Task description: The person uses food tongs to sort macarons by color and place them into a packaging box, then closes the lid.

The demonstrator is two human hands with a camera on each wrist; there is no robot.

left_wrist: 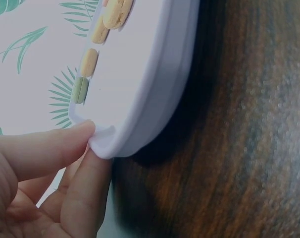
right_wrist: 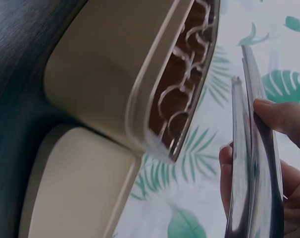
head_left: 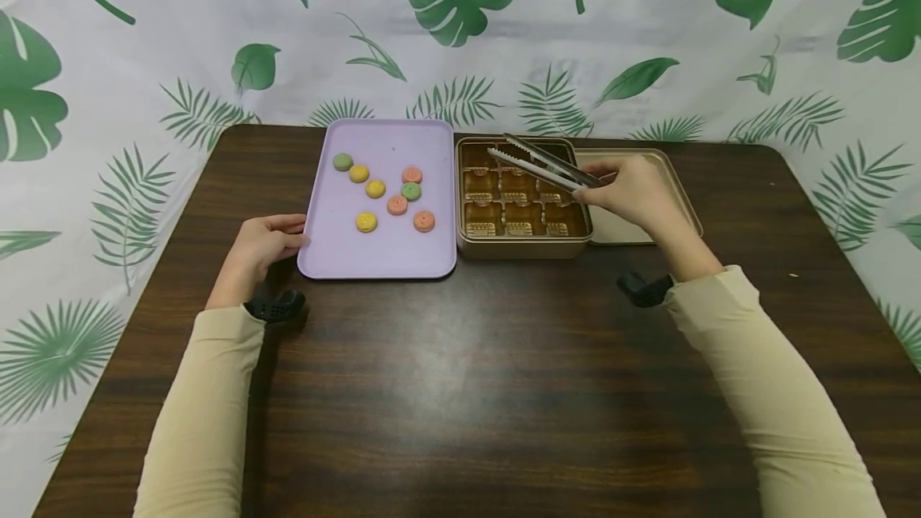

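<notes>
A lavender tray (head_left: pixel 384 258) carries several macarons in green, yellow (head_left: pixel 366 221) and pink (head_left: pixel 424 221). My left hand (head_left: pixel 262 246) pinches the tray's left rim, thumb on top and fingers beneath, as the left wrist view shows. In my right hand (head_left: pixel 626 186) is a pair of metal tongs (head_left: pixel 540 166), gripped between thumb and fingers. The tong tips point left, apart from each other with nothing between them, above a gold tin (head_left: pixel 521 249). Inside the tin is a brown divided insert (head_left: pixel 514 190) whose visible compartments hold nothing.
The tin's gold lid (head_left: pixel 612 229) lies flat to the right of the tin, partly under my right hand. Tray and tin stand side by side near the back of the dark wooden table (head_left: pixel 460 390). A leaf-print cloth (head_left: pixel 324 30) hangs behind.
</notes>
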